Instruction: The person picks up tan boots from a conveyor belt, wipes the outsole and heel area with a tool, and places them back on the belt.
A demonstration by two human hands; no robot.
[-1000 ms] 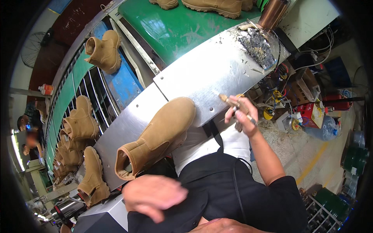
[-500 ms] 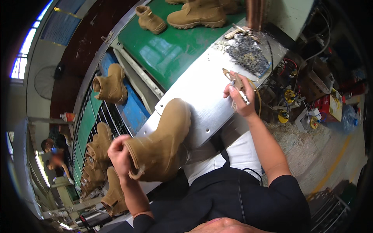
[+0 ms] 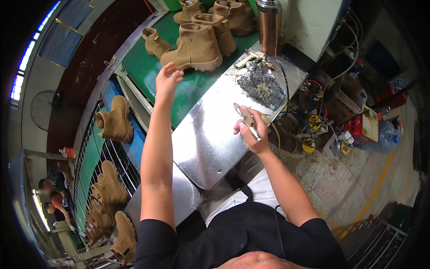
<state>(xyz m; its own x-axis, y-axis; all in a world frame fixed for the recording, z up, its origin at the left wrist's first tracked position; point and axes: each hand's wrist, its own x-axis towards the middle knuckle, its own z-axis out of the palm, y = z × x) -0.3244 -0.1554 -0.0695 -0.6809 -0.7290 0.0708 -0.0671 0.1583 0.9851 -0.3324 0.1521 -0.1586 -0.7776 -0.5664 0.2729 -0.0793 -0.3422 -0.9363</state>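
Left hand point(image 3: 168, 80) open, reaching toward tan boot point(image 3: 193, 48); right hand point(image 3: 251, 132) grips small tool point(image 3: 247, 122), poised over metal bench point(image 3: 210, 134).

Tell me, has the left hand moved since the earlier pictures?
Yes. The left hand left the boot it held at the near end of the metal table and now reaches out, empty, over the green belt.

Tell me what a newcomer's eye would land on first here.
First, the left hand stretched out open toward the tan boot on the green belt. Next, the right hand gripping a small tool over the shiny metal table, with a dark pile of scraps at its far end.
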